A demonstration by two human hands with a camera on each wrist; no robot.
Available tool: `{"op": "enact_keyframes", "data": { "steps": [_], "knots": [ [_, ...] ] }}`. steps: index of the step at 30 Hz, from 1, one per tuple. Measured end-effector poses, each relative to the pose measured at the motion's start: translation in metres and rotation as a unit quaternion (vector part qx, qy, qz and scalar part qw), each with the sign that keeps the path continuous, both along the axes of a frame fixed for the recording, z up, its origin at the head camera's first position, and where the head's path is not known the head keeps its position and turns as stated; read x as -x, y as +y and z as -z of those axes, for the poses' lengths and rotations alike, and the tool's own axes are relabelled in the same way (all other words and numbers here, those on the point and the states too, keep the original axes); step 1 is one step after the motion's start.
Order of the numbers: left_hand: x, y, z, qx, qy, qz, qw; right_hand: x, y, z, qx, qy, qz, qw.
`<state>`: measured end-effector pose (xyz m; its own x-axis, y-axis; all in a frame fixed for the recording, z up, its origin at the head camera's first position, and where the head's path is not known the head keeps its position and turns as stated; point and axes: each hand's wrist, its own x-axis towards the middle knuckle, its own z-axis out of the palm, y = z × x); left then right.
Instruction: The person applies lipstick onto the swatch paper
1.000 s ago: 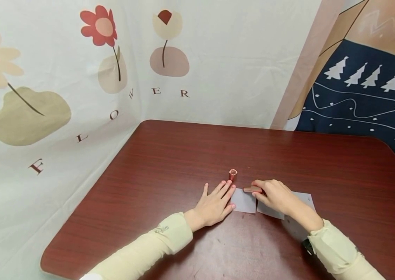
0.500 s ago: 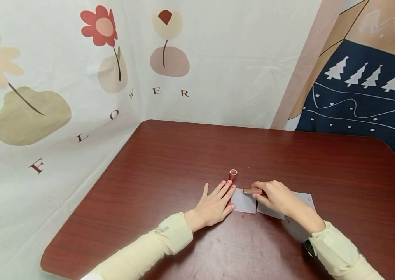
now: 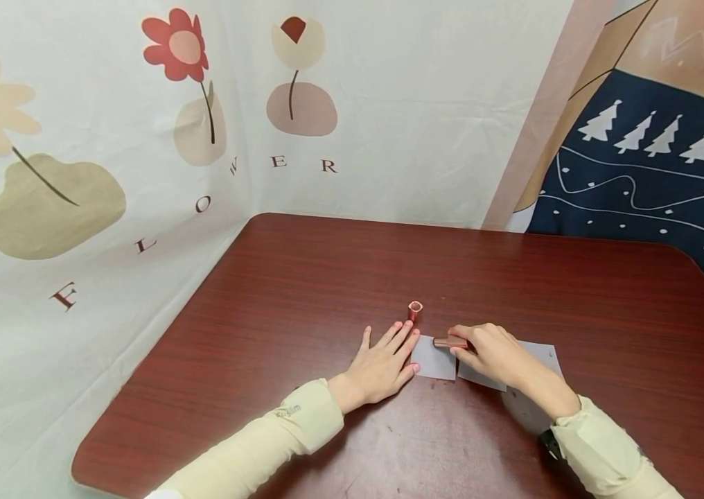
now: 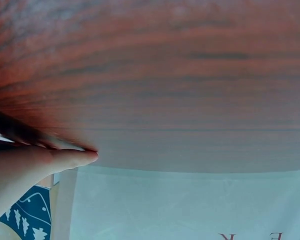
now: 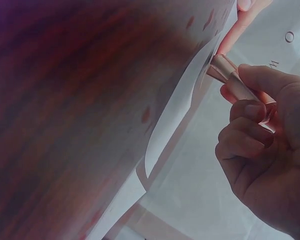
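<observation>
My right hand holds a rose-gold lipstick tube between thumb and fingers. Its tip lies over the upper part of a small white paper. Seen from the right wrist, the tube slants down to the paper, with the fingers curled round its lower end. Spread flat on the table, my left hand has its fingertips at the paper's left edge. Just beyond those fingertips stands the hollow rose-gold cap, open end up. Part of the left hand shows low in the left wrist view.
A second white paper lies beside the first, partly under the right hand. Another pale sheet with a small hole sits farther right, partly hidden by the forearm. The dark red table meets a printed cloth at its back edge.
My right hand and the lipstick have shifted very slightly toward me on the paper. The left hand, the cap and the papers have kept their places.
</observation>
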<state>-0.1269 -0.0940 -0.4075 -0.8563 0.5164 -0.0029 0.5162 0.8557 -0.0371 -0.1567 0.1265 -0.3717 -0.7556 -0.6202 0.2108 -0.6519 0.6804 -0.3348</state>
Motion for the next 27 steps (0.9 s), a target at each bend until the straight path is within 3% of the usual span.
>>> {"op": "enact_keyframes", "data": {
  "steps": [27],
  "knots": [
    [-0.0001,0.0002,0.0003,-0.001,-0.005,-0.003,1.0,-0.0082,-0.0011,0.0004,0.001,-0.003,0.002,1.0]
  ]
}}
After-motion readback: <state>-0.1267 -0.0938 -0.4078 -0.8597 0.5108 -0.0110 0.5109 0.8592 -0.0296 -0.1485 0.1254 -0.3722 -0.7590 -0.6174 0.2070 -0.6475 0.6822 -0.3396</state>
